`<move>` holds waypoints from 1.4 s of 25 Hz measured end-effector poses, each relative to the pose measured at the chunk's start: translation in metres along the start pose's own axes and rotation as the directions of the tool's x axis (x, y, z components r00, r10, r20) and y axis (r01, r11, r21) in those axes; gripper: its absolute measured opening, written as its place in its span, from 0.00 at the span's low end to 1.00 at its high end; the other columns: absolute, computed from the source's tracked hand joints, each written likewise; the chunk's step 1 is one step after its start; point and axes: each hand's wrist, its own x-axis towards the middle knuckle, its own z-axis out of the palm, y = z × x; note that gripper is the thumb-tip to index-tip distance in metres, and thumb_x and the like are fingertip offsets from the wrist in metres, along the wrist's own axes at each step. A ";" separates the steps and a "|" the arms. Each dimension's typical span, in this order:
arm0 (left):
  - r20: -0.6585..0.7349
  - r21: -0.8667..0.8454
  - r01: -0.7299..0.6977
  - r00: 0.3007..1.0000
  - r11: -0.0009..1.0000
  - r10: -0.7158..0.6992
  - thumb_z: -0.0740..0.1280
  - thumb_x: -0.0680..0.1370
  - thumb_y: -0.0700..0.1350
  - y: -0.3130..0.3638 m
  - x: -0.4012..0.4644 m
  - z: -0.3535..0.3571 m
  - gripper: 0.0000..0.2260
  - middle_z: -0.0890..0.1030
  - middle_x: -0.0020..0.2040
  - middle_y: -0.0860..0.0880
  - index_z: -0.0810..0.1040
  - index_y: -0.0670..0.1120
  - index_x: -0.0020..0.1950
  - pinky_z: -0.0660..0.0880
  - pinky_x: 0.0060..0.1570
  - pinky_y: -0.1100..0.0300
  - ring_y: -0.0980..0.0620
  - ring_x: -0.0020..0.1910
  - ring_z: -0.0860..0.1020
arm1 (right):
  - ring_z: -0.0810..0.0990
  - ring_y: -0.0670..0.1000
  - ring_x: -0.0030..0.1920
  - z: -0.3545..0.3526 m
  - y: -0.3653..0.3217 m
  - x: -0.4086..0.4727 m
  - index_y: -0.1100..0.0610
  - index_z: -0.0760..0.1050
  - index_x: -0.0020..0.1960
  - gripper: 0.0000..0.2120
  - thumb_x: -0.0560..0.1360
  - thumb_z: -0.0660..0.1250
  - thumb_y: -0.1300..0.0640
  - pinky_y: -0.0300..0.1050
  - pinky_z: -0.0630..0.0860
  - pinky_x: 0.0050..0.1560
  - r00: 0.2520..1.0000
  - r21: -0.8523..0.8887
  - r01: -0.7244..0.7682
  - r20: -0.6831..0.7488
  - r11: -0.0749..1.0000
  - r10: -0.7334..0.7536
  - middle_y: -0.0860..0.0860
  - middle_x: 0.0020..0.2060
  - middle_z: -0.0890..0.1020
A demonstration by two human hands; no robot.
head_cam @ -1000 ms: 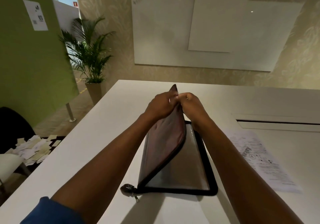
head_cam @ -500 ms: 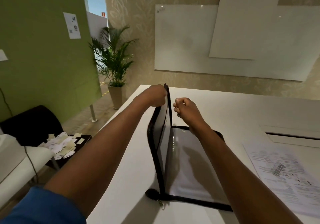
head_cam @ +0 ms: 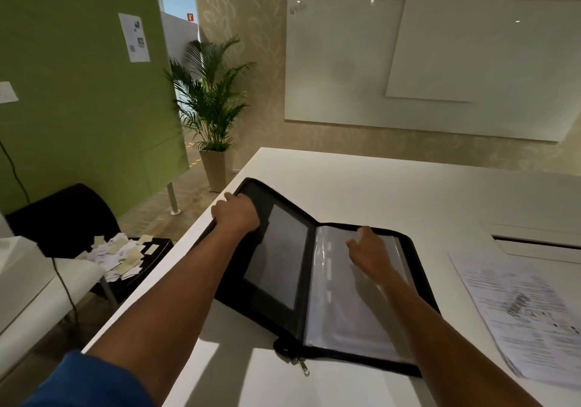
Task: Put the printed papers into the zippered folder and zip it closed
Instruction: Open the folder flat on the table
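A black zippered folder [head_cam: 276, 268] lies spread wide on the white table [head_cam: 393, 186], its left cover tilted a little over the table's left edge. My left hand [head_cam: 234, 213] grips that cover's far left corner. My right hand [head_cam: 371, 249] rests flat, fingers apart, on the clear plastic sleeves [head_cam: 349, 315] of the right half. The metal zip pull [head_cam: 302, 367] hangs at the near end of the spine. The printed papers [head_cam: 522, 312] lie in a stack on the table to the right of the folder.
A slot with a flap [head_cam: 534, 243] is set into the table beyond the papers. Left of the table stand a black chair [head_cam: 63, 215], a low dark stand with paper scraps [head_cam: 119, 256], and a potted palm [head_cam: 210, 117].
The folder went from nearly shut to fully spread: my left hand swung the left cover down and outward. My right hand let go of the edge and came down on the sleeves.
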 end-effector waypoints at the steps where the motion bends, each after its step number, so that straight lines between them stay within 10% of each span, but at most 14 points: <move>1: 0.002 -0.028 0.007 1.000 1.000 -0.007 0.64 0.78 0.53 -0.008 0.003 0.010 0.31 0.61 0.76 0.38 0.60 0.42 0.77 0.65 0.68 0.46 0.36 0.72 0.65 | 0.75 0.63 0.65 0.000 0.009 -0.001 0.64 0.69 0.67 0.20 0.78 0.63 0.54 0.54 0.70 0.63 1.000 -0.088 -0.023 -0.017 0.996 0.022 0.61 0.62 0.77; 6: 0.059 -0.142 0.020 0.998 0.990 -0.011 0.64 0.78 0.58 -0.041 0.015 0.055 0.31 0.67 0.72 0.39 0.62 0.43 0.75 0.67 0.65 0.45 0.36 0.70 0.68 | 0.74 0.59 0.63 -0.001 0.049 -0.009 0.61 0.71 0.62 0.18 0.77 0.61 0.51 0.60 0.67 0.64 0.994 -0.402 -0.053 -0.110 0.914 0.009 0.58 0.62 0.77; 24: 0.181 -0.213 -0.042 0.980 0.976 0.081 0.54 0.81 0.62 -0.070 0.031 0.129 0.35 0.50 0.80 0.39 0.49 0.42 0.80 0.58 0.73 0.43 0.38 0.78 0.52 | 0.63 0.56 0.75 0.002 0.095 -0.025 0.59 0.64 0.74 0.27 0.81 0.55 0.45 0.55 0.61 0.72 1.000 -0.511 -0.018 -0.022 0.859 0.008 0.56 0.74 0.67; 35: 0.059 -0.211 -0.269 0.956 0.940 0.286 0.57 0.81 0.58 -0.031 0.028 0.120 0.33 0.48 0.80 0.37 0.55 0.38 0.79 0.53 0.75 0.44 0.37 0.79 0.50 | 0.75 0.59 0.56 -0.015 0.099 -0.052 0.61 0.73 0.58 0.15 0.79 0.59 0.51 0.53 0.71 0.58 0.995 -0.498 -0.020 -0.096 0.867 -0.032 0.56 0.55 0.78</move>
